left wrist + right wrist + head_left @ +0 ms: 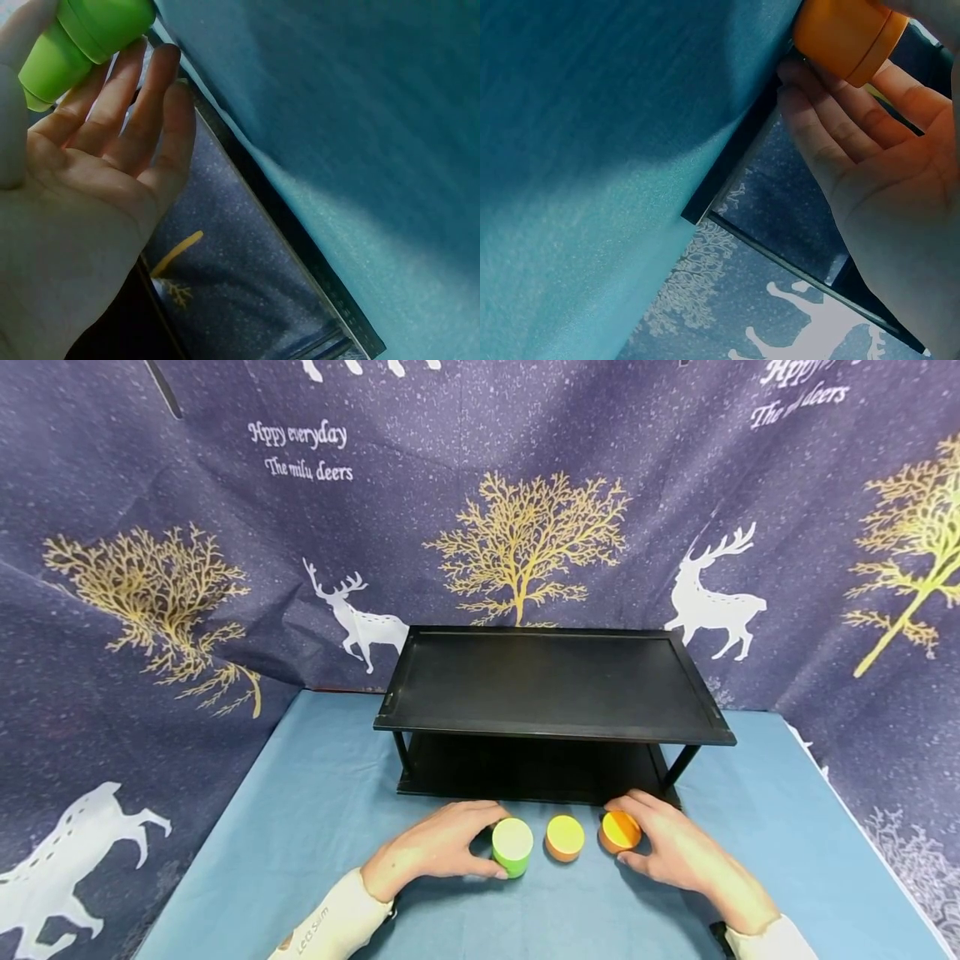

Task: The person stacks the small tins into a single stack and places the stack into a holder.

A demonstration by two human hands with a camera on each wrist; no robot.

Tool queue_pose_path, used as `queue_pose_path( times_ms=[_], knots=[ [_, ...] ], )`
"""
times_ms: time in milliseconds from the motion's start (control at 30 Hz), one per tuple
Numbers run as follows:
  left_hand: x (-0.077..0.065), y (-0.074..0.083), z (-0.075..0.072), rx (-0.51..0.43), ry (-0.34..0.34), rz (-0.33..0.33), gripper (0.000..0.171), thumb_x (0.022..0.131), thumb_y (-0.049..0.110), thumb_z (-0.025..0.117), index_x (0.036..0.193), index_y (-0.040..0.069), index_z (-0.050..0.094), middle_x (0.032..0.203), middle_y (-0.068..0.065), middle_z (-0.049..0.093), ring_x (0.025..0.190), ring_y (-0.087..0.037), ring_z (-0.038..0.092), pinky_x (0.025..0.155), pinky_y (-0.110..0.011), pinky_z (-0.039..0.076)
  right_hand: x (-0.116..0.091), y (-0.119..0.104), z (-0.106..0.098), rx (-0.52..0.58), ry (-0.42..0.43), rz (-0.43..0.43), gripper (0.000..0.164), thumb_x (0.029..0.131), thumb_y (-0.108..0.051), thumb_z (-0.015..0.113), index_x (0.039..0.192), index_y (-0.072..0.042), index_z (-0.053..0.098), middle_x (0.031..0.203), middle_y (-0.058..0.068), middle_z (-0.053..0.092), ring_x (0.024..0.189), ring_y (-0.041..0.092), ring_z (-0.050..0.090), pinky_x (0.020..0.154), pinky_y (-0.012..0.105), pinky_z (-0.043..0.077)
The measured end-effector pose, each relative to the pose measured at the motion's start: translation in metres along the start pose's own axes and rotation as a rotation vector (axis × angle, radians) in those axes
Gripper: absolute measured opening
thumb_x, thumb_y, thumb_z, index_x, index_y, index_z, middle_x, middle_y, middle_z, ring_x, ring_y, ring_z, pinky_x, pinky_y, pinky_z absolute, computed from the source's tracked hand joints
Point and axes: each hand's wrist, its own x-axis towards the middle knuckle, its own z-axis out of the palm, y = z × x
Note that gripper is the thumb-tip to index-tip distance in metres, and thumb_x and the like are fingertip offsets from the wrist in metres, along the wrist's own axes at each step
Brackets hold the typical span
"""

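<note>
Near the front of the black shelf, my left hand [444,846] grips a green round container [513,847], thumb on the near side and fingers on the far side. Seams run around its bright green body [97,37] in the left wrist view. To the right, my right hand [667,843] holds a short orange round container [619,832] between thumb and fingers. The right wrist view shows its smooth orange side [846,37] with one seam near an end. Between the hands, untouched, stands another orange container with a yellow top [565,837].
A black two-tier shelf [540,685] stands just behind the containers, its lower board [525,768] close to the fingertips. A blue cloth [300,827] covers the table. Dark curtains [375,527] printed with deer and trees hang around the back and sides.
</note>
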Motion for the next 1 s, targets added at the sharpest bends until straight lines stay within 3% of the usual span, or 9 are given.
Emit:
queue_pose_path(
  times_ms=[1000],
  knots=[
    [0.0, -0.001, 0.001, 0.001, 0.001, 0.018, 0.059, 0.088, 0.055, 0.084, 0.136, 0.027, 0.064, 0.126, 0.018, 0.064, 0.11, 0.0, 0.06, 0.102, -0.028, 0.053, 0.0, -0.007, -0.013, -0.018, 0.005, 0.009, 0.057, 0.076, -0.02, 0.094, 0.127, -0.013, 0.07, 0.112, -0.012, 0.06, 0.096, 0.008, 0.057, 0.09, 0.041, 0.061]
  ],
)
